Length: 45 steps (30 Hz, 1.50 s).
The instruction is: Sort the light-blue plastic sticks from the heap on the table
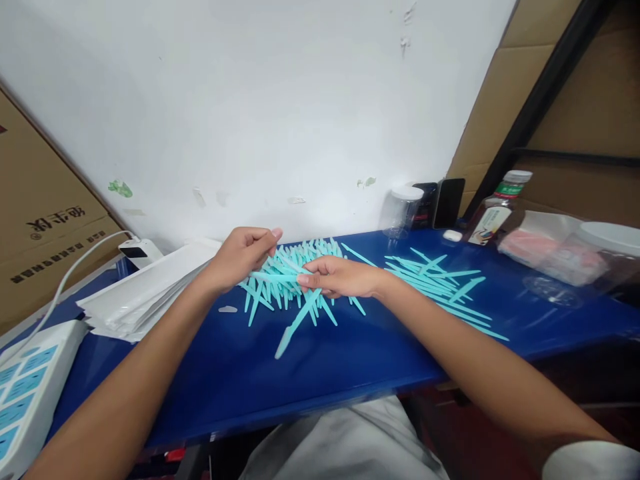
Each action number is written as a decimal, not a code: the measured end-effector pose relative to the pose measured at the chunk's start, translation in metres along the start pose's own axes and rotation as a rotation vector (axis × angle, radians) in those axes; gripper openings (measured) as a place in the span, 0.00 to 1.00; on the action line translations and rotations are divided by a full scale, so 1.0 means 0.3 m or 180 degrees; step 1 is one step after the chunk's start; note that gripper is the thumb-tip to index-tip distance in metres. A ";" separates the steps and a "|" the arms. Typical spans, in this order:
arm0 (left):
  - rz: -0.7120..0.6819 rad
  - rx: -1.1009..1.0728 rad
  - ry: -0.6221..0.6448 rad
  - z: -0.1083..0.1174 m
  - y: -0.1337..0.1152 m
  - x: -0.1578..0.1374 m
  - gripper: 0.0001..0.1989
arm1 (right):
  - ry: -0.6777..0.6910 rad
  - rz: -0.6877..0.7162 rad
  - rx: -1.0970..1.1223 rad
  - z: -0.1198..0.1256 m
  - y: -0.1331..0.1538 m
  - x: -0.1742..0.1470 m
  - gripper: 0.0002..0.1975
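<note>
Right grip (340, 277) pinches a turquoise stick (274, 275); left grip (244, 257), fingers curled, at its other end, hold unclear. Stick pile (260, 293) lies just beneath both.

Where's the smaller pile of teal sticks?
In the head view, the smaller pile lies on the blue table, right of the larger pile, beyond the right forearm.

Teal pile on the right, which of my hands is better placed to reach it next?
Probably your right hand: it is nearer that teal pile, though it pinches a teal stick; your left hand is farther off.
</note>
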<state>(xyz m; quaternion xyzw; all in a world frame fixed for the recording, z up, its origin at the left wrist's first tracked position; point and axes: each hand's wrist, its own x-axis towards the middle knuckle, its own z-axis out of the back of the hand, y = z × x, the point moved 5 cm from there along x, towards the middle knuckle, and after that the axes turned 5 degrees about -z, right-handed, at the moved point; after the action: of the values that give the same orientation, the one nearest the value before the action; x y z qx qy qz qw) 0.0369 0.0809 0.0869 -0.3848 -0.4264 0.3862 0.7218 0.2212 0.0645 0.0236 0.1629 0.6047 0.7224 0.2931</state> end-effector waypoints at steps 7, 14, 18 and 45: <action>0.0018 0.0759 0.0631 -0.004 0.037 -0.001 0.10 | -0.0603 0.0365 -0.1124 0.053 0.029 -0.012 0.24; -0.0064 0.0842 0.0724 0.001 0.040 0.003 0.10 | -0.0520 0.0473 -0.1395 0.053 0.031 -0.008 0.26; -0.0170 0.1058 0.0335 0.061 0.028 0.014 0.10 | -0.0693 0.0456 -0.1489 0.084 0.035 -0.014 0.26; 0.0065 -0.3233 -0.1344 0.091 0.013 -0.002 0.20 | 0.0195 0.0012 0.0583 0.007 -0.024 0.012 0.20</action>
<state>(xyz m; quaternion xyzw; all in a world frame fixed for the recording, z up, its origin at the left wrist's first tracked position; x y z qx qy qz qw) 0.0108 0.0882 0.0925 -0.6030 -0.6910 0.2076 0.3403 0.2211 0.0689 0.0167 0.1680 0.6766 0.6693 0.2570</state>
